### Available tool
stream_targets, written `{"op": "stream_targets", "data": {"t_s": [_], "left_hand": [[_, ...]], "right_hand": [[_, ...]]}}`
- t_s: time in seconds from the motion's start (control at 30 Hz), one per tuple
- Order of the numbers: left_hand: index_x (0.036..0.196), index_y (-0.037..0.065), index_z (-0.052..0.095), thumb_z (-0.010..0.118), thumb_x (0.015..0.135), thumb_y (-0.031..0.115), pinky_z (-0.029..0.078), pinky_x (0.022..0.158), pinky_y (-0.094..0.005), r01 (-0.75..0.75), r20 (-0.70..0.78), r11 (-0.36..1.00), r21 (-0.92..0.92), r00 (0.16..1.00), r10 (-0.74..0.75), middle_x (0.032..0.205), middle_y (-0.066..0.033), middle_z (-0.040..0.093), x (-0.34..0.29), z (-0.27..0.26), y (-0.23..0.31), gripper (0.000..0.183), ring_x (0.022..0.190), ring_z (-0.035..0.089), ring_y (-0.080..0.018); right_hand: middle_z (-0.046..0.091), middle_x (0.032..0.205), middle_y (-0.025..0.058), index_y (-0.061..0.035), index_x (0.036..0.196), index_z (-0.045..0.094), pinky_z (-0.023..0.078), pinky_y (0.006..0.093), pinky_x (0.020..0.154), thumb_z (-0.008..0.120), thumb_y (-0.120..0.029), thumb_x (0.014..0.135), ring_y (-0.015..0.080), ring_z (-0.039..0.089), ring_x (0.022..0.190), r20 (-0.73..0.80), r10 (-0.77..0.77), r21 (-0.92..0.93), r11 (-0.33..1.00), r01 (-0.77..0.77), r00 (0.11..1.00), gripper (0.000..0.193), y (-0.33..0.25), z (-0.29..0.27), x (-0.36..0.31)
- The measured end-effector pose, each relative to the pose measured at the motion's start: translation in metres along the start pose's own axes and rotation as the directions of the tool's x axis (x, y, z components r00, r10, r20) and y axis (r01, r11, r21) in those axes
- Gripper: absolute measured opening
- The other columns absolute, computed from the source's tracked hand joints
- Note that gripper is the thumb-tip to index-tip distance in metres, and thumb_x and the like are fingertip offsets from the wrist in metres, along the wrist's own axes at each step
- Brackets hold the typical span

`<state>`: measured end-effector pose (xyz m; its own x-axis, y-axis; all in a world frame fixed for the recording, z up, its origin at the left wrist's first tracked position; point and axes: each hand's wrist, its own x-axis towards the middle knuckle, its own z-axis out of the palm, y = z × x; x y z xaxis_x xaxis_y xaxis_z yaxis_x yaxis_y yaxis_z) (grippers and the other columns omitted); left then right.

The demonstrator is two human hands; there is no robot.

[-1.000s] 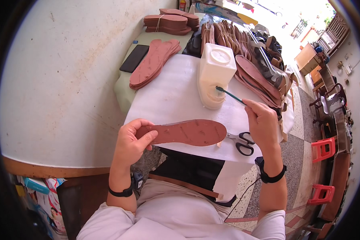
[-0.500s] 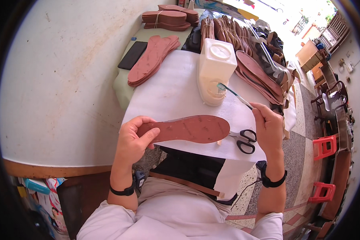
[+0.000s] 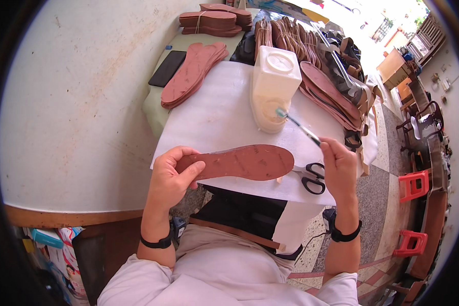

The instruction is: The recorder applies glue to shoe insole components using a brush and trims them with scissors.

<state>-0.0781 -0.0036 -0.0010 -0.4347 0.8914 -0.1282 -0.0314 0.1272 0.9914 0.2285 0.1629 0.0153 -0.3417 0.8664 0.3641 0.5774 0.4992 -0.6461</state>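
Observation:
Between thumb and fingers, my left hand (image 3: 174, 172) grips a reddish-brown insole (image 3: 245, 162) by its narrow end, held level above the front of the white table sheet (image 3: 217, 122). My right hand (image 3: 340, 164) is closed round the handle of a toothbrush (image 3: 304, 128). The brush's head is over the open lower part of a cream plastic container (image 3: 276, 76), which has a glue-like coating round its opening. Whether the bristles touch the inside cannot be made out. Black-handled scissors (image 3: 312, 178) lie beside my right hand, their blades partly behind the insole.
A stack of insoles (image 3: 195, 76) lies at the left beside a black phone (image 3: 168, 69). Banded insole bundles (image 3: 209, 21) sit at the back, with more insoles (image 3: 331, 94) at the right. Dark straps (image 3: 349, 53) are heaped at the far right. Red stools (image 3: 414, 185) stand on the floor.
My right hand has shifted slightly down and left, and the brush head has dipped lower, nearer the container's opening. The insole in my left hand has barely moved.

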Motion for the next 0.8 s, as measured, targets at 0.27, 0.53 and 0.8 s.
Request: {"op": "stream_targets", "data": {"t_s": [0.27,0.53,0.8], "left_hand": [[0.106,0.0,0.069,0.073,0.091,0.002,0.044,0.048,-0.0198,0.003,-0.012,1.0,0.0,1.0,-0.003,0.088,-0.0037,0.072,0.001,0.005,-0.001,0.016,0.057,0.058,-0.0051],[0.108,-0.001,0.068,0.073,0.092,0.001,0.049,0.05,-0.0205,-0.012,0.0,1.0,-0.007,1.0,0.012,0.089,-0.0045,0.072,0.002,0.021,-0.002,0.018,0.06,0.06,-0.0049],[0.109,-0.003,0.068,0.075,0.091,0.003,0.051,0.053,-0.0218,-0.045,0.052,0.999,0.009,0.998,0.045,0.091,-0.0053,0.074,0.002,0.049,0.001,0.02,0.064,0.063,-0.0058]], "right_hand": [[0.053,0.065,0.0061,0.0024,0.109,0.073,0.04,0.0267,0.055,0.063,-0.009,0.101,0.0087,0.047,0.059,-0.039,0.001,-0.032,0.999,-0.002,0.999,0.017,-0.01,0.001,-0.004],[0.066,0.086,0.0032,0.0031,0.113,0.073,0.041,0.0223,0.063,0.063,-0.001,0.096,0.007,0.053,0.071,-0.14,0.048,0.178,0.984,-0.022,0.989,0.02,-0.033,-0.013,-0.045],[0.058,0.071,0.0054,0.0032,0.113,0.075,0.034,0.0256,0.054,0.069,0.0,0.089,0.0114,0.048,0.06,-0.128,-0.127,0.185,0.971,0.15,0.984,0.025,-0.052,0.017,-0.093]]}}
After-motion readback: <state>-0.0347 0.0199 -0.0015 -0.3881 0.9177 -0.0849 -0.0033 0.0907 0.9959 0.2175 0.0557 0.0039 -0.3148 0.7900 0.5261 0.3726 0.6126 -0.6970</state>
